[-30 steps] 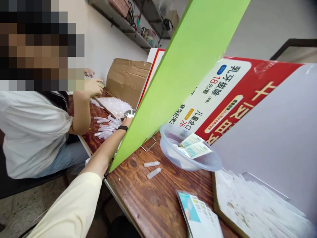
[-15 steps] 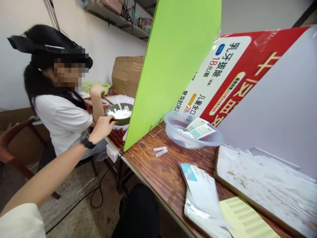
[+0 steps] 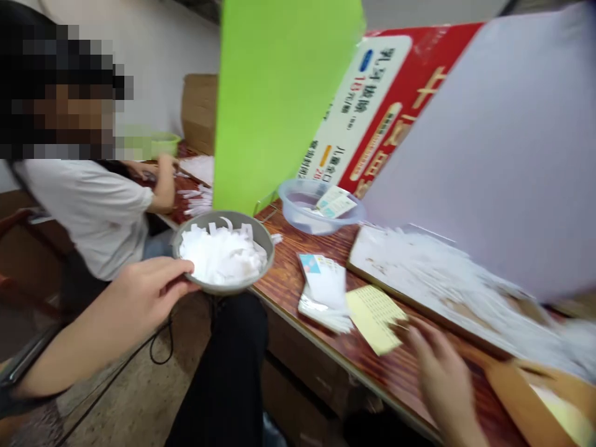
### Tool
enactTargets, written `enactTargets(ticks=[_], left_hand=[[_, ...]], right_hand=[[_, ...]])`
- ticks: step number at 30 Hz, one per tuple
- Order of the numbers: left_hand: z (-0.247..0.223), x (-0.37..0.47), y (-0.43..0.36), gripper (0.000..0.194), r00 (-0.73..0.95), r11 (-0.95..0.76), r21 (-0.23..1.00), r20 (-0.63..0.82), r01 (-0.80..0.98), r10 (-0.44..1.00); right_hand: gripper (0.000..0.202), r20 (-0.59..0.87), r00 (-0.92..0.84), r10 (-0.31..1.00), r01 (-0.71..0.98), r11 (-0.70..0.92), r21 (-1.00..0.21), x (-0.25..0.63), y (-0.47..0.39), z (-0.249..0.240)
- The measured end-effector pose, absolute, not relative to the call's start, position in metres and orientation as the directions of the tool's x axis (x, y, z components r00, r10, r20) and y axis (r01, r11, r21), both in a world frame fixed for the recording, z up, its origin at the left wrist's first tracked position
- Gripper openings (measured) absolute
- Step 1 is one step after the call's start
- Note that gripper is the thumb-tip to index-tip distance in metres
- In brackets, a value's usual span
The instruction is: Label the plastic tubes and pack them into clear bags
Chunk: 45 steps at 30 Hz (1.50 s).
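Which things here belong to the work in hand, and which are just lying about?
Seemingly in use: gray bowl in the left hand; white strips inside; yellow sheet near the right hand.

Apparently just around: green panel; red-and-white sign; cardboard.

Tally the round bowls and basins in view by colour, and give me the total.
Grey bowl, held in the left hand: 1
Translucent pale-blue basin, on the table: 1
Yellow-green basin, beyond the co-worker's arm: 1
Total: 3
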<state>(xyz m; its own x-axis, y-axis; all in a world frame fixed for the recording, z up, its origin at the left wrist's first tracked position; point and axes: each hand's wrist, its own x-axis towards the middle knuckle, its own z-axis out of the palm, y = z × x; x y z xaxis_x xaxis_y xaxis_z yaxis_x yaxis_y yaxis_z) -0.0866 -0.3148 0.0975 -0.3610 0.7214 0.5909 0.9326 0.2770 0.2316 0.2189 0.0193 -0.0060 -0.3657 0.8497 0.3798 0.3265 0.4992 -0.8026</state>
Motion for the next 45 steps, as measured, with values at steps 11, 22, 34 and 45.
enactTargets(ticks=[11, 22, 34, 45], left_hand=[[0.062, 0.035, -0.105, 0.015, 0.207, -0.412, 0.397, 0.465, 0.82, 0.861], [0.014, 0.117, -0.047, 0.03, 0.307, -0.707, 0.387, 0.703, 0.592, 0.642], [-0.005, 0.125, 0.006, 0.015, 0.087, -0.345, 0.834, 0.342, 0.431, 0.936], [-0.018, 0.114, -0.014, 0.035, 0.074, -0.315, 0.825, 0.319, 0.469, 0.945]], right_hand=[[0.064, -0.022, -0.539, 0.842, -0.493, -0.336, -0.802, 0.235, -0.024, 0.016], [0.039, -0.005, 0.173, 0.985, -0.702, 0.12, -0.702, 0.361, 0.006, 0.034], [0.078, 0.446, 0.445, 0.776, 0.076, 0.464, -0.883, 0.45, 0.06, 0.026], [0.095, 0.413, -0.2, 0.889, 0.877, 0.35, -0.328, 0.437, 0.083, 0.04]])
